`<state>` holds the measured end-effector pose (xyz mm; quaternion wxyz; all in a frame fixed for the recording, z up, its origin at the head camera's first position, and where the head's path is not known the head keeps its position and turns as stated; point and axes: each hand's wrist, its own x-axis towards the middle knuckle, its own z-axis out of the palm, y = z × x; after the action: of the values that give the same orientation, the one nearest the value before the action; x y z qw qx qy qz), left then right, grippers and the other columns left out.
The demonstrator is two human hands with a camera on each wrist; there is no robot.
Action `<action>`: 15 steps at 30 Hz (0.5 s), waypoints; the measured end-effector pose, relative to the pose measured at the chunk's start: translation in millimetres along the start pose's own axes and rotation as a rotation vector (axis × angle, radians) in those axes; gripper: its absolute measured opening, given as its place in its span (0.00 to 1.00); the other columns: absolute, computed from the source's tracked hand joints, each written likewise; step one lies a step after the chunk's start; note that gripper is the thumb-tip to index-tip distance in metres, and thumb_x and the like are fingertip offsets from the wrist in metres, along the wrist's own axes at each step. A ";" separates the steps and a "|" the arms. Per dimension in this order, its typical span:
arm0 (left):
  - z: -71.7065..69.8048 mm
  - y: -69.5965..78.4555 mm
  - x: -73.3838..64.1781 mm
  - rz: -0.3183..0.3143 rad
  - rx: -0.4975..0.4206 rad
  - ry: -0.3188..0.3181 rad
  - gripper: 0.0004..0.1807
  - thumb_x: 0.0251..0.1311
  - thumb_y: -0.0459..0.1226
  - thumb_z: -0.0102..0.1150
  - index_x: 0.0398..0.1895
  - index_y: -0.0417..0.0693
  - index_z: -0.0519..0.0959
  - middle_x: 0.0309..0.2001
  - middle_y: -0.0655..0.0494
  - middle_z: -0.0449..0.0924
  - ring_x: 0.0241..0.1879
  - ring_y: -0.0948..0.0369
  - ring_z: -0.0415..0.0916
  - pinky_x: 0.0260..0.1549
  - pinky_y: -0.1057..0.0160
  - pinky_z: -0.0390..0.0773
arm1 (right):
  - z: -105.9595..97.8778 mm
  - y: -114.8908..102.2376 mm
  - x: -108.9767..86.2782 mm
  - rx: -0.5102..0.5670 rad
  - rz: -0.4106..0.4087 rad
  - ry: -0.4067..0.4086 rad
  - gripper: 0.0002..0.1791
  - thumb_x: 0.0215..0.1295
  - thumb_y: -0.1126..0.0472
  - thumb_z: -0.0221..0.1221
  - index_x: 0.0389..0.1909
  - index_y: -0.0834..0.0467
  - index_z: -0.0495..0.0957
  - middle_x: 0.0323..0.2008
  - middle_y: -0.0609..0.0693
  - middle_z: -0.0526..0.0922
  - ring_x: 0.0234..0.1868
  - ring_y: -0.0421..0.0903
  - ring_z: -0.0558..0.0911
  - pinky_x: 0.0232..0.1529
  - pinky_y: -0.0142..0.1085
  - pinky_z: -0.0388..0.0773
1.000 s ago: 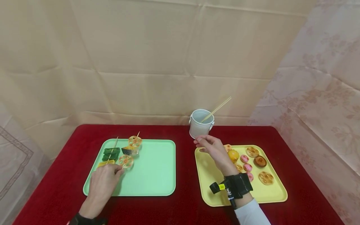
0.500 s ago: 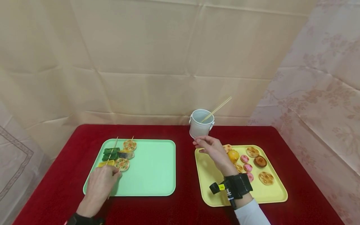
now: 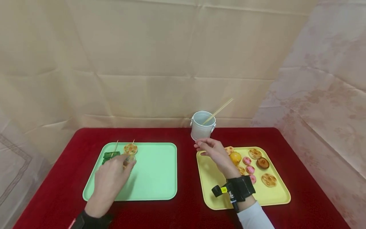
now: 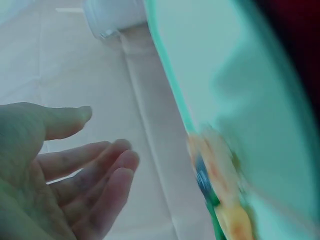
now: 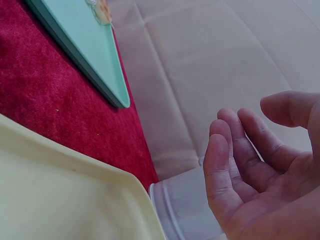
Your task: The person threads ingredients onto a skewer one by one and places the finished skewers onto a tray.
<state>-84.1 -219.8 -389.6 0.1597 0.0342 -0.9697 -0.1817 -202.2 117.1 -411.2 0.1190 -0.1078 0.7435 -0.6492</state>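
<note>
My left hand (image 3: 112, 176) is over the left part of the mint-green tray (image 3: 154, 178). In the left wrist view its thumb and fingers are apart with nothing between them. Partly hidden under it lies a skewer with a lotus root slice (image 3: 130, 148) at its far end. Alongside, to the left, is another skewer with green vegetable pieces (image 3: 111, 155), its near part covered by the hand. My right hand (image 3: 218, 156) hovers over the far left corner of the yellow tray (image 3: 211, 190), fingers loosely bent and holding nothing, as the right wrist view shows.
Behind the right hand stands a white metal bucket (image 3: 201, 128) with thin bamboo skewers (image 3: 218, 110) leaning in it. The yellow tray bears toy food: lotus slices (image 3: 269, 180), a mushroom (image 3: 262, 163), a yellow piece (image 3: 235, 157) and several pink rounds (image 3: 250, 169). Red cloth covers the table.
The lotus root skewer moved left and down beside the green one. My left hand has let it go and lifted a little up and right. The right hand stays put.
</note>
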 end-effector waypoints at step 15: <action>59.2 67.0 43.0 0.052 -0.407 0.009 0.21 0.67 0.38 0.66 0.61 0.41 0.82 0.55 0.41 0.80 0.48 0.44 0.81 0.42 0.45 0.78 | -4.3 2.2 0.4 -0.013 -0.022 0.023 0.20 0.77 0.58 0.58 0.58 0.71 0.78 0.51 0.63 0.85 0.55 0.67 0.81 0.52 0.42 0.82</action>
<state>-144.4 -142.4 -404.7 0.1721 -0.0230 -0.9128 -0.3696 -204.0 121.3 -412.8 0.1026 -0.1093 0.7478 -0.6468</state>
